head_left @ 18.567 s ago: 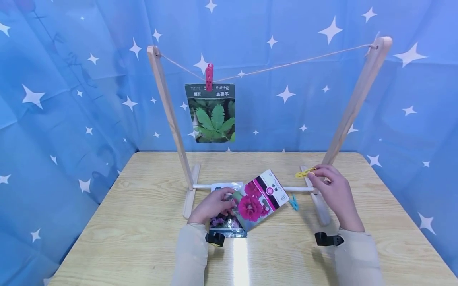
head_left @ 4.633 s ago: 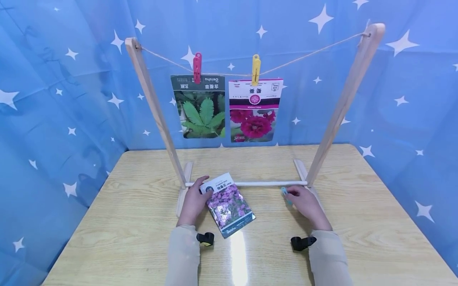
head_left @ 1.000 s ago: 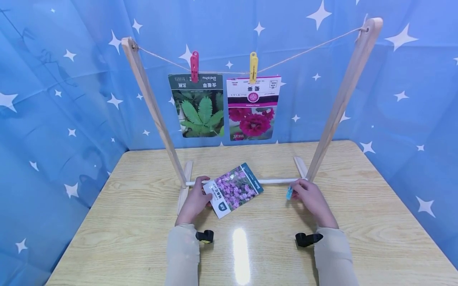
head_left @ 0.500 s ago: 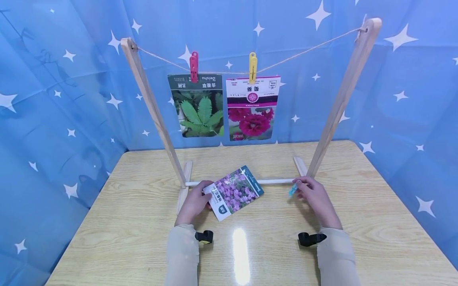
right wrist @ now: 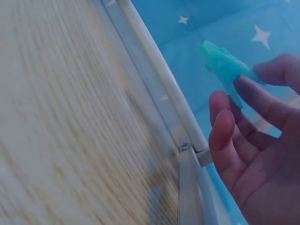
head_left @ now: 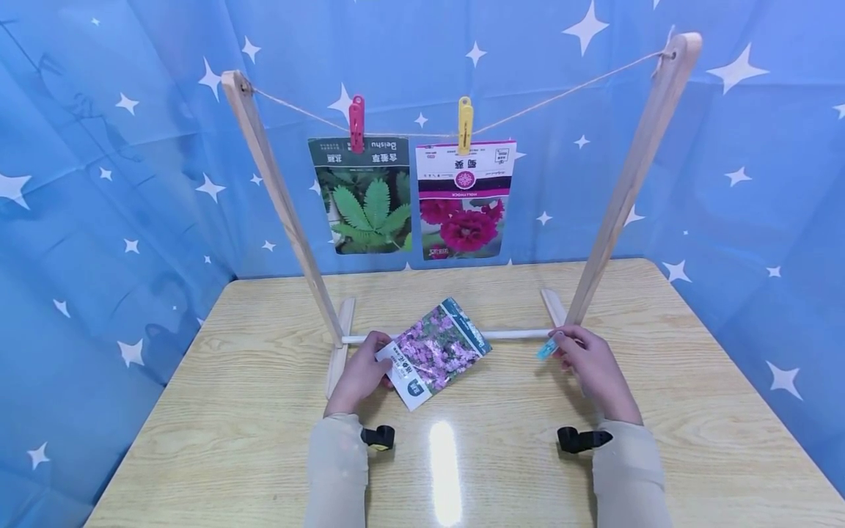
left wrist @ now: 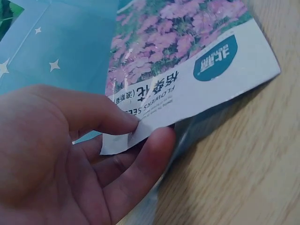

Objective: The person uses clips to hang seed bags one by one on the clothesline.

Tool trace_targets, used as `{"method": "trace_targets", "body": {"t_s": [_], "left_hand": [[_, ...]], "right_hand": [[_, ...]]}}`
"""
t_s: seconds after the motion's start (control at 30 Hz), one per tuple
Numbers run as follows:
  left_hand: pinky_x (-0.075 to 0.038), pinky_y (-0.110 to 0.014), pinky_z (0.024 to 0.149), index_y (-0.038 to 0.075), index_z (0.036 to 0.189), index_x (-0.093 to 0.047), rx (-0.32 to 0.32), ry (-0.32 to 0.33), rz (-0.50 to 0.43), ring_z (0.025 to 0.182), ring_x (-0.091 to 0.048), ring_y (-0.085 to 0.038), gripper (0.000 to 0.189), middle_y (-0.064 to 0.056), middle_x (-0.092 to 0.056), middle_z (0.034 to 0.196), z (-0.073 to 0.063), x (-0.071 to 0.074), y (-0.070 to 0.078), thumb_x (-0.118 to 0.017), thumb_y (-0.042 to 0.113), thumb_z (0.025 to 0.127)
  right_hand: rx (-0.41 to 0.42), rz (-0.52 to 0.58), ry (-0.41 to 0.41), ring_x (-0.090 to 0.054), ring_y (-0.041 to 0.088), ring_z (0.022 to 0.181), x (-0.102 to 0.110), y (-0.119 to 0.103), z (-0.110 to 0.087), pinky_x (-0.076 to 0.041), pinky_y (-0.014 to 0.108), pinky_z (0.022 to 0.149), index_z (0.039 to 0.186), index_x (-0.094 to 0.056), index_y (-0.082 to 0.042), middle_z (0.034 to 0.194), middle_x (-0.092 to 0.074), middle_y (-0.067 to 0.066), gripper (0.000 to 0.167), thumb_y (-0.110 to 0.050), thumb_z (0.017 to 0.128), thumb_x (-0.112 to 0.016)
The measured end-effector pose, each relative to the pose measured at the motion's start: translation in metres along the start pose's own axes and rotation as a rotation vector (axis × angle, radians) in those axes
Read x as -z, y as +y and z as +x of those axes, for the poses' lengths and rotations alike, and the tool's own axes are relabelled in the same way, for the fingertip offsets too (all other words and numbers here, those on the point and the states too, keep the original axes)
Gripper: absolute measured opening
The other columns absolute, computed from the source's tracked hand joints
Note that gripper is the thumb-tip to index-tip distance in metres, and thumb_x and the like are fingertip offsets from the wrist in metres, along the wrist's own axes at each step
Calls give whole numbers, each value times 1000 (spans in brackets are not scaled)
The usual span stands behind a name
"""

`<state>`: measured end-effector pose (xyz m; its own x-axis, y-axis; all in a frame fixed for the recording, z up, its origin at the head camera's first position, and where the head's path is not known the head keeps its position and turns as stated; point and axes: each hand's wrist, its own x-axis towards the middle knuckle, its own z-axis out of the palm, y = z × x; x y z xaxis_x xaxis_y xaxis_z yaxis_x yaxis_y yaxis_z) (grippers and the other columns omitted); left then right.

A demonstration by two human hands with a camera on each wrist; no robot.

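My left hand point(head_left: 359, 374) pinches the white end of a purple-flower seed packet point(head_left: 437, 350), thumb on its printed face and fingers beneath. In the left wrist view the packet point(left wrist: 183, 51) tilts up off the table. Near the rack's right foot, my right hand point(head_left: 596, 370) holds a light-blue clothespin point(head_left: 547, 348) between thumb and fingers; the right wrist view shows this clothespin point(right wrist: 225, 65) in the air. Two packets hang upside down from the string: a green-leaf packet point(head_left: 370, 209) under a red clothespin point(head_left: 356, 123), and a hollyhock packet point(head_left: 465, 213) under a yellow clothespin point(head_left: 465, 125).
A wooden rack has a left post point(head_left: 280, 198) and a right post point(head_left: 637, 176), with a sagging string point(head_left: 568, 97) between their tops. A white crossbar point(head_left: 518, 334) joins them low down, behind the held packet. Blue star-patterned cloth point(head_left: 739, 242) surrounds the wooden table point(head_left: 218, 418).
Since 18.6 seconds ago, the hollyhock packet has gone from my left hand onto the string. Over the last second, my right hand has shifted slightly right with the light-blue clothespin, which has turned.
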<state>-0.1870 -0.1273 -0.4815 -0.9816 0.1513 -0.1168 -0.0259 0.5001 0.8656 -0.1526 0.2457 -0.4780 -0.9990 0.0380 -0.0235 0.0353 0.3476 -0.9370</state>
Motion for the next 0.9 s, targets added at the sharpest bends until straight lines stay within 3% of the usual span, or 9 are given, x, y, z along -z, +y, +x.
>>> {"method": "trace_targets", "body": {"t_s": [0.23, 0.5, 0.67, 0.9], "left_hand": [[-50, -32, 55, 9, 113, -43, -13, -4, -15, 62, -57, -19, 29, -12, -54, 107, 0, 0, 3, -50, 2, 86], [-50, -32, 58, 11, 114, -42, -16, -7, -36, 69, -57, -17, 30, -11, -53, 112, 1, -1, 5, -50, 3, 87], [-51, -33, 61, 12, 114, -42, -19, -8, -83, 72, -57, -18, 30, -10, -53, 112, 1, -2, 6, -51, 3, 87], [-52, -36, 66, 12, 115, -41, -68, -69, -156, 79, -58, -20, 32, -10, -50, 112, 0, -2, 9, -52, 3, 87]], "right_hand": [[-1, -9, 10, -52, 36, 87, 1, 0, -1, -49, 40, 71, 118, -53, -4, 100, -54, 22, 48, -43, 92, -43], [26, -31, 49, -55, 28, 90, -1, -1, 1, -49, 39, 75, 111, -57, -2, 99, -56, 16, 49, -45, 90, -45], [57, 24, 51, -58, 25, 92, -4, 1, 3, -50, 37, 77, 109, -58, -4, 105, -56, 12, 43, -41, 89, -50], [88, 73, 75, -59, 24, 93, -10, -2, 5, -49, 34, 79, 110, -58, -5, 109, -53, 8, 39, -36, 86, -57]]}}
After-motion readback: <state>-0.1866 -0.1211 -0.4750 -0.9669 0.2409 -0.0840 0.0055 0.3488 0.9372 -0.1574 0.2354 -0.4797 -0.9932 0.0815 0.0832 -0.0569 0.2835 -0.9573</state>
